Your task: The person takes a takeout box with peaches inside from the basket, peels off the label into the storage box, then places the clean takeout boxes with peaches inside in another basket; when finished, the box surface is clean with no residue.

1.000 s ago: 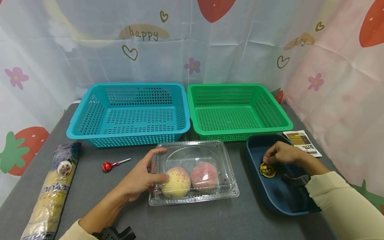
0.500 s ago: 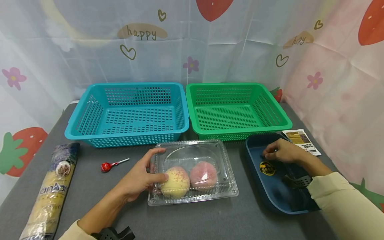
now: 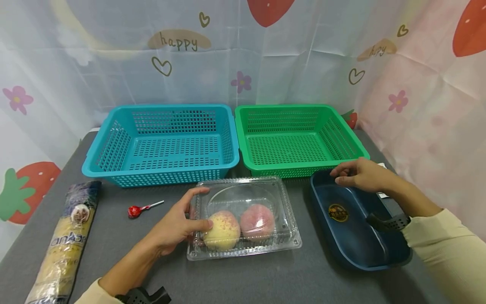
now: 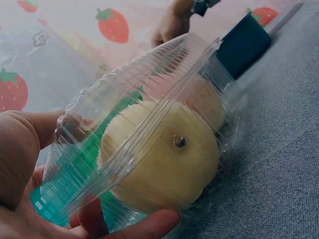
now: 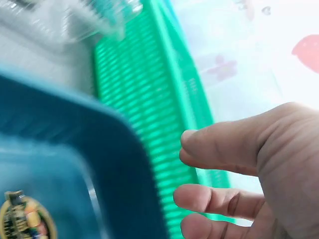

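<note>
Left hand (image 3: 175,230) grips clear clamshell box (image 3: 243,217) of two peaches mid-tabletop, steadying it | right hand (image 3: 358,174), fingers loose and empty, hovers over navy tray's (image 3: 355,236) far rim beside green basket (image 3: 300,141)

Head view: long wrapped packet (image 3: 62,247) cut off by bottom edge; printed label too small to read. Small card behind right hand (image 3: 360,174) mostly hidden; only corner visible. Round sticker (image 3: 338,212) in dark blue tray (image 3: 355,249) illegible. Left wrist view: left hand (image 4: 30,199) cut off by left and bottom edges; second fruit behind yellow one (image 4: 169,159) largely hidden by clear clamshell box (image 4: 144,94). Right wrist view: whole frame motion-blurred; right hand's fingertips cropped at bottom edge; green basket (image 5: 149,99) smeared.
</note>
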